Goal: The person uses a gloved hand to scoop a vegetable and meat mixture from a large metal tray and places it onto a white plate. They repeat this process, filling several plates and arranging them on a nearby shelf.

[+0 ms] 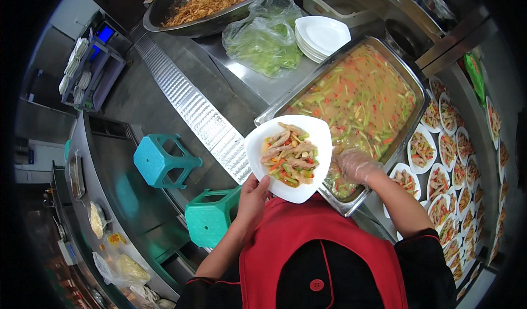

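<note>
My left hand (254, 195) grips the near-left edge of a white rounded-triangular plate (256, 152). A heap of what looks like chicken feet (290, 156) with celery, carrot and red chili pieces lies on it. My right hand (357, 165), in a clear plastic glove, reaches into a deep rectangular steel pan (420, 103) beside the plate. Cloudy brownish liquid (358, 86) with celery sticks, carrot strips and red chili rings fills the pan. The right fingertips are hidden in the liquid and vegetables, so what they hold cannot be seen.
Many filled white plates (422, 149) crowd the counter at right. Stacked plates (323, 33), a plastic bag of greens (263, 47) and a large metal basin (197, 24) stand beyond the pan. Two plastic stools (154, 160) sit at left near a metal floor grate (185, 99).
</note>
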The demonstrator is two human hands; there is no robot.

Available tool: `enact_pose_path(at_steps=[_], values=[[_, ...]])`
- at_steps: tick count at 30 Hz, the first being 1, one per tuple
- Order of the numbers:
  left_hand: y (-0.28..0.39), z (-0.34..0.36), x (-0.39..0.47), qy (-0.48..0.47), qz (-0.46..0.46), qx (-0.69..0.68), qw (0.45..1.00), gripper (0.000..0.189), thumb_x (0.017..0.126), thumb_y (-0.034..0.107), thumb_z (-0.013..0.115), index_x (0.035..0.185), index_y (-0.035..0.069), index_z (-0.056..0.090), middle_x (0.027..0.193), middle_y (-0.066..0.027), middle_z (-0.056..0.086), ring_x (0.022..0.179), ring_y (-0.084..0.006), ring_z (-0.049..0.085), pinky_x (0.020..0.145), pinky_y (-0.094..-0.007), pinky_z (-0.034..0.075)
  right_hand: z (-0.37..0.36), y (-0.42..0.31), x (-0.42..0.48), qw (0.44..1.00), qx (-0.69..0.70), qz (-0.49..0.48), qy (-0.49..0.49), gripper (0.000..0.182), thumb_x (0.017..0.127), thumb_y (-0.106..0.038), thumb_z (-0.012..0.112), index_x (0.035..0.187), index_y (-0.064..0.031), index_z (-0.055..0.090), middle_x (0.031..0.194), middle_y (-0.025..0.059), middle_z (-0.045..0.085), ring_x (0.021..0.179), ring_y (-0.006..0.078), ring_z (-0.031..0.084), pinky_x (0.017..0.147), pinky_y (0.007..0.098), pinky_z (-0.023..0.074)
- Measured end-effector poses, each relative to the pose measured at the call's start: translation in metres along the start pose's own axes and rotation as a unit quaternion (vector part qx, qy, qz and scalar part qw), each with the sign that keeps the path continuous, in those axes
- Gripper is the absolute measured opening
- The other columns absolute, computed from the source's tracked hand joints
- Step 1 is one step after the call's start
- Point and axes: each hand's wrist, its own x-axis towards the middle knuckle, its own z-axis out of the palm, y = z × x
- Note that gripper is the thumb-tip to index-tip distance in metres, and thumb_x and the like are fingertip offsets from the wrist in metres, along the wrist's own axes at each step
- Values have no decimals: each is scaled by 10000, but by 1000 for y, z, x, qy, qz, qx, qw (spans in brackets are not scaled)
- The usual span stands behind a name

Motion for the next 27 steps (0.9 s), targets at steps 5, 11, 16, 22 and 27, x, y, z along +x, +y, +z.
enact_pose_path(at_steps=[5,11,16,22,27], values=[[-1,-2,0,7,3,11,1000,282,976,100,459,1238,22,524,1165,-87,615,989,-177,611,846,-350,497,-18,0,-2,995,74,-6,-68,439,717,-350,690,1003,-24,624,1004,175,642,954,324,609,839,409,479],[0,-2,-1,7,-2,12,1000,297,979,99,452,1260,22,510,1183,-86,609,1000,-175,609,848,-351,496,-64,0,-24,955,275,48,-98,507,766,-348,673,1192,-90,572,1085,175,635,1000,316,603,872,388,464],[-1,-2,1,2,-3,16,1000,305,980,98,449,1272,25,501,1189,-83,607,1010,-175,608,855,-353,496,-44,18,-25,941,321,104,-11,517,750,-323,693,1186,-68,581,1072,177,641,970,285,621,848,369,472],[4,3,-2,13,-5,17,1000,300,980,98,454,1269,28,500,1169,-76,607,981,-157,600,816,-329,485,-71,18,-24,908,332,153,204,399,797,-120,620,1183,-24,581,1037,206,633,967,287,620,860,365,467],[5,6,-3,16,-3,4,1000,314,980,91,460,1283,12,483,1167,-81,600,970,-145,598,769,-296,488,-47,53,-13,909,228,185,297,371,820,-96,629,1186,-69,576,1102,186,610,1008,319,601,907,369,462]])
